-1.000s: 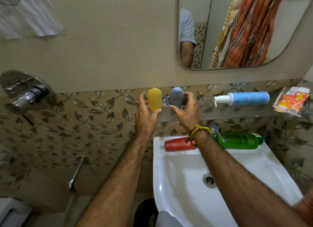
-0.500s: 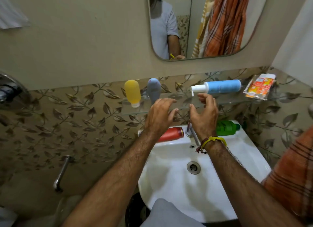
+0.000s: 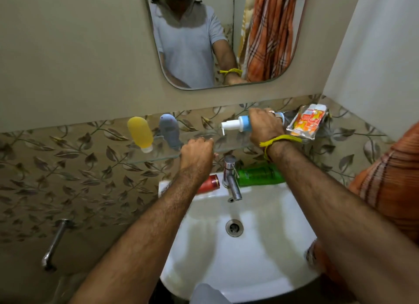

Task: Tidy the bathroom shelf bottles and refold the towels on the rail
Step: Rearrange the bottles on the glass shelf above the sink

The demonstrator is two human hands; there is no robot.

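A glass shelf (image 3: 156, 156) runs along the leaf-patterned wall above the sink. On its left part a yellow bottle (image 3: 140, 133) and a grey bottle (image 3: 169, 131) stand cap-down. A blue pump bottle (image 3: 238, 123) lies on its side further right, and my right hand (image 3: 266, 126) grips its body. My left hand (image 3: 197, 155) hovers with curled fingers at the shelf's front edge, holding nothing. An orange sachet pack (image 3: 306, 122) lies at the shelf's right end. An orange checked towel (image 3: 390, 179) hangs at the right.
Below the shelf a red bottle (image 3: 209, 183) and a green bottle (image 3: 260, 174) lie on the back rim of the white sink (image 3: 260, 258), either side of the chrome tap (image 3: 231, 176). A mirror (image 3: 226, 36) hangs above. A wall closes in on the right.
Both hands let go of the yellow and grey bottles and moved right. My right hand has now closed round the blue pump bottle; my left hand stopped at the shelf's edge.
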